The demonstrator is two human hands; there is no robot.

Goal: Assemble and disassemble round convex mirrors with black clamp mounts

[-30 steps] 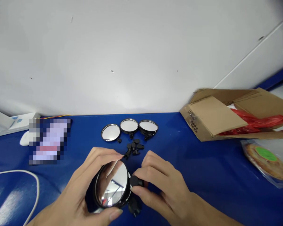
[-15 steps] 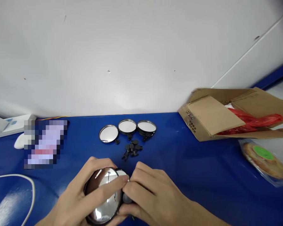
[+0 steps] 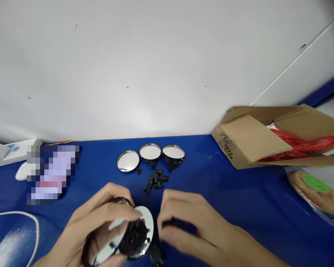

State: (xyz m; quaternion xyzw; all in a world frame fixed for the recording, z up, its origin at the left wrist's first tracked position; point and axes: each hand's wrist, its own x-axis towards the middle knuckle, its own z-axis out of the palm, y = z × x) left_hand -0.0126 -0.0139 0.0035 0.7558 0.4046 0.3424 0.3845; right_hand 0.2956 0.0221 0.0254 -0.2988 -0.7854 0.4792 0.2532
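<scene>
My left hand grips a round black-rimmed mirror tilted on its edge, fingers across its face. Partly behind it is a second round mirror, reflecting dark shapes. Beside that mirror's lower right sits a black knob-like part. My right hand is curled just to the right, apart from the mirrors and a little blurred. Something dark shows between its thumb and fingers, too unclear to name. Beyond the hands lies a small pile of black plastic clips.
Several round mirrors with black stems lie near the wall. An open cardboard box with a red plastic bag stands at right, a wrapped round pastry before it. At left are a blurred-out phone, a white mouse and a white cable.
My right hand has come away from the mirrors, slightly to the right. My left hand has tipped its mirror, so more of the second mirror shows.
</scene>
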